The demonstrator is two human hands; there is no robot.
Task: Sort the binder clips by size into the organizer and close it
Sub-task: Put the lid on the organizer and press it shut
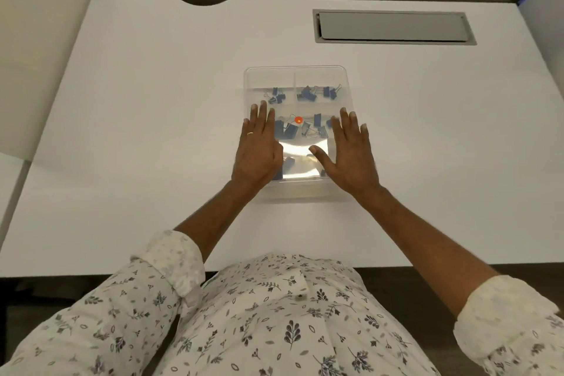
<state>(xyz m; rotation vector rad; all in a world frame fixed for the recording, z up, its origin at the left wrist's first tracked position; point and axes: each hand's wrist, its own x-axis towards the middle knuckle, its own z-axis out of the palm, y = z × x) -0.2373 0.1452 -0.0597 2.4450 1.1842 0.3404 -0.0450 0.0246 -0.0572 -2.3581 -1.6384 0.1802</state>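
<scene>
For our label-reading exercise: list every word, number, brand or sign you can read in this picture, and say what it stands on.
None can be read.
Clear organizer: no label shows; left hand and right hand cover part of its lid.
Blue binder clips: too small to show any marking.
Orange dot: plain.
Grey desk hatch: no sign.
Shirt: leaf print only.

Both hands, left point(258, 148) and right point(351, 156), flat on the closed clear organizer point(296, 76) of blue binder clips point(308, 94).
</scene>
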